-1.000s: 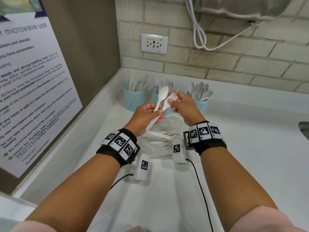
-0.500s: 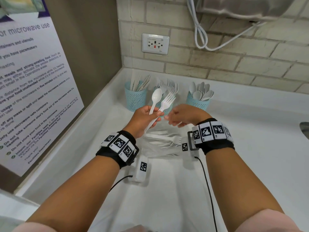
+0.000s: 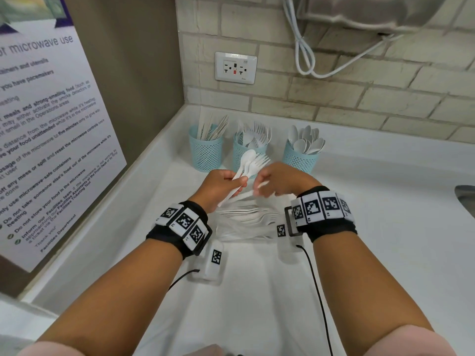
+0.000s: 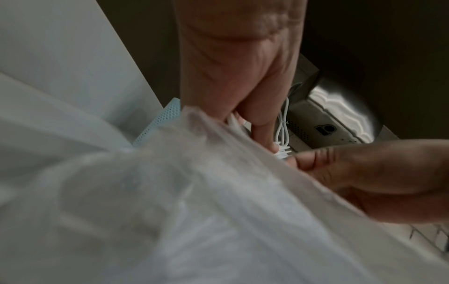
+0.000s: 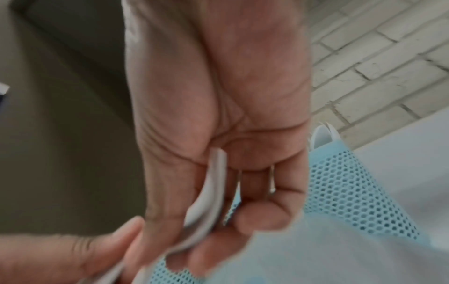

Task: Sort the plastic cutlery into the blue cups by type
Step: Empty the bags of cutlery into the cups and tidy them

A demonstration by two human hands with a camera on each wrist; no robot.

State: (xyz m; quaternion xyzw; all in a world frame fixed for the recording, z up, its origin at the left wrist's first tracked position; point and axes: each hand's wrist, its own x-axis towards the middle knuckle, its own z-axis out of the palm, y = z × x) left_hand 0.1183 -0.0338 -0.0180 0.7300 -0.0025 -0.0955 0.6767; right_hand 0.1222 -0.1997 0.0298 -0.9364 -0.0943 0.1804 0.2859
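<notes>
White counter (image 3: 385, 206) is running into a corner, raised lip along the back and left edges. Pale brick wall (image 3: 359, 98) is standing behind, carrying a white outlet (image 3: 236, 67). Looped white cord (image 3: 303, 47) is hanging from a steel appliance (image 3: 372, 11) mounted above. Brown left wall (image 3: 133, 73) is bearing a microwave-use poster (image 3: 46, 140). Even light is falling throughout.

Black wristbands (image 3: 180, 227) w/ b&w square marker tags, black cables (image 3: 318, 299), pink sleeves (image 3: 416, 343).
</notes>
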